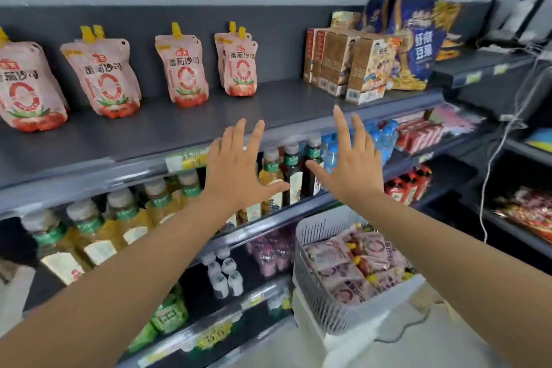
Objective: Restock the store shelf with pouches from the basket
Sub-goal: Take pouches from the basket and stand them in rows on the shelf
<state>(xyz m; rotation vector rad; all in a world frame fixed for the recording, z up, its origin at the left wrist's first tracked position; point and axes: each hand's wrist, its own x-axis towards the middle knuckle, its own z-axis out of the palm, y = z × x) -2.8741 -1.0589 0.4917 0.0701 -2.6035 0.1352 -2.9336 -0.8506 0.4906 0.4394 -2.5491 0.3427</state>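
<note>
Pink spouted pouches with yellow caps stand in a row along the back of the dark top shelf point(185, 125); the rightmost pouch pair point(239, 64) stands near the middle. A white slatted basket point(316, 236) at the lower right holds several more pink pouches point(352, 266) lying flat. My left hand point(236, 170) and my right hand point(349, 164) are both stretched out in front of the shelf's front edge, fingers spread, palms forward, holding nothing. Bare shelf lies between the rightmost pouches and the boxes.
Brown snack boxes point(352, 66) and blue bags point(418, 36) fill the top shelf's right end. Bottles of yellow and dark liquid point(280, 176) line the shelf below. Lower shelves hold more bottles and packets. A white cable point(493, 164) hangs by the racks at right.
</note>
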